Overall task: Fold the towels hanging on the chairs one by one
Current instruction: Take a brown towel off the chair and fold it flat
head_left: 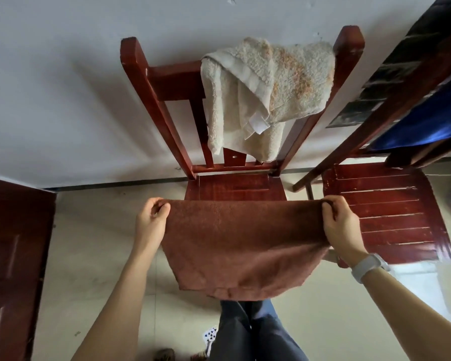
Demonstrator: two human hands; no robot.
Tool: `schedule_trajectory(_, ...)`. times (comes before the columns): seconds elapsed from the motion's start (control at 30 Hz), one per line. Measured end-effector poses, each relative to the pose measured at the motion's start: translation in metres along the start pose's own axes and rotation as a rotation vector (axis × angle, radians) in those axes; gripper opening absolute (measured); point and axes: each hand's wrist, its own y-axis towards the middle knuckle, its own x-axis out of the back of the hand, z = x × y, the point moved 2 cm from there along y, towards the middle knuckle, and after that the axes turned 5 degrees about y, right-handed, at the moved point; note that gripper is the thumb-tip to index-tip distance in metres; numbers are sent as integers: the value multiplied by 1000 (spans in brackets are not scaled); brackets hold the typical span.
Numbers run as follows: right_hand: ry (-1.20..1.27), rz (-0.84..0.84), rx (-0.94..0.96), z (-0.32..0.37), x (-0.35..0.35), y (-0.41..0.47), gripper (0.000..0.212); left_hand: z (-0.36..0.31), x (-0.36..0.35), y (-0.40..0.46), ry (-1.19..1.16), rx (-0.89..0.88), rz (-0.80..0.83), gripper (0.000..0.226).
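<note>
Holding a rust-brown towel (241, 246) stretched in mid-air, just near of the red wooden chair (235, 187) at centre. Left hand (151, 221) pinching the towel's left top corner, fingers (160, 208) clenched on the cloth. Right hand (341, 225) gripping the right top corner the same way, fingers curled tight over the edge, white watch (369, 264) on that wrist. Top edge pulled taut and running left to right between the two hands, so long axis lying across the scene. Rest of the towel hanging down toward the near side, lower edge narrower than the top and a little rumpled, draped in front of dark trousers (255, 332). Not touching the chair seat as far as can be told, only overlapping its near edge in view.

Farther off, a cream towel (266, 92) slung over the top rail of the same chair's backrest, bunched toward the right post, one corner folded over and dangling down toward the seat. To the right, a second red chair (385, 212) with a slatted seat, a blue cloth (427, 118) hanging on its back. Dark red door (13, 256) at the left edge, pale floor (94, 256) below, white wall (50, 87) behind.
</note>
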Motion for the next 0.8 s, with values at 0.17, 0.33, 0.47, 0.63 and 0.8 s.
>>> schedule_trajectory(0.17, -76, 20, -121, -53, -73, 55, 21, 53, -55, 64, 117, 69, -73, 18)
schedule_trajectory(0.33, -82, 22, -155, -91, -133, 112, 24, 94, -100, 122, 203, 55, -107, 21)
schedule_trajectory(0.47, 38, -36, -260, -109, -163, 148, 21, 106, -122, 157, 286, 27, -179, 24)
schedule_trajectory(0.63, 217, -84, -408, -122, -181, 177, 25, 113, -136, 186, 112, 133, -218, 24)
schedule_trajectory(0.8, 241, -52, -431, -125, -192, 163, 44, 125, -145, 165, 350, 64, -78, 49)
